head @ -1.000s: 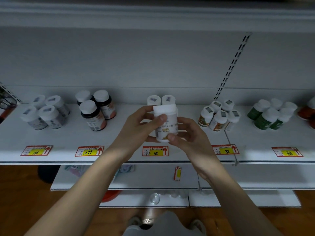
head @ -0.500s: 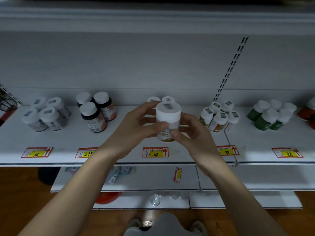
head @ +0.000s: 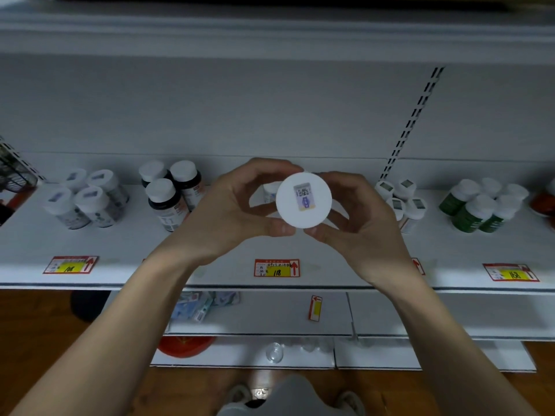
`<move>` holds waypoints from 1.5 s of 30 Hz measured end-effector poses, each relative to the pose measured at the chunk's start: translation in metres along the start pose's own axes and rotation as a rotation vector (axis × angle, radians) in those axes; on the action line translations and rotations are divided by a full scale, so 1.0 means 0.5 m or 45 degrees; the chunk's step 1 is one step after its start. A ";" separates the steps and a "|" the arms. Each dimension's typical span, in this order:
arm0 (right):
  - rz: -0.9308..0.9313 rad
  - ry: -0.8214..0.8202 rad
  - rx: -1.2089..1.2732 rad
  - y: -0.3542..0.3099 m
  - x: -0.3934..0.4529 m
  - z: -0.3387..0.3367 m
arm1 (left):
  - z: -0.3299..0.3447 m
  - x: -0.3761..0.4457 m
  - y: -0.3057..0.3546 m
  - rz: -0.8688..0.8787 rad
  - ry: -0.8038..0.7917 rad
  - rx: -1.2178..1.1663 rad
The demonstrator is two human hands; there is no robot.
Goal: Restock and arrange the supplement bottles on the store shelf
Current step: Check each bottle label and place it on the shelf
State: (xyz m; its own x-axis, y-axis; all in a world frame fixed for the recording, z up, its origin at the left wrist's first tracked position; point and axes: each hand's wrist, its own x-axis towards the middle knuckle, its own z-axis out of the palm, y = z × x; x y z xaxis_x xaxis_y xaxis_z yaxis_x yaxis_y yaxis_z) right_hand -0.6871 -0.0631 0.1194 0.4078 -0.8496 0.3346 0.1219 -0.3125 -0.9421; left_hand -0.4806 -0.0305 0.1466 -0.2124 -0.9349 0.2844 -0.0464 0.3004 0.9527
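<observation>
Bottle now tipped cap-on toward camera, both hands, left and right, curled around it.

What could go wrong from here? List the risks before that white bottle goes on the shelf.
1. The white bottle is tipped cap-first toward the camera, pinched by the fingertips of the left hand and right hand; a loose grip could drop it onto the shelf edge.
2. Setting it down blind might knock over the white bottles behind it.
3. The orange-label bottles stand near the right hand and may get bumped.
</observation>
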 end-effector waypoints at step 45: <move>0.280 -0.118 -0.293 -0.006 0.067 0.017 | -0.039 0.032 0.015 -0.534 0.111 0.145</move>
State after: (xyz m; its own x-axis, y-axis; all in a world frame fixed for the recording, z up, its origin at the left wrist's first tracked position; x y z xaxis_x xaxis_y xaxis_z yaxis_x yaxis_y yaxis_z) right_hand -0.6662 -0.0871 0.1331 0.4837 -0.8683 0.1103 -0.1817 -0.2229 -0.9578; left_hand -0.4655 -0.0469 0.1603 -0.0691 -0.9913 -0.1119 -0.2194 -0.0943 0.9711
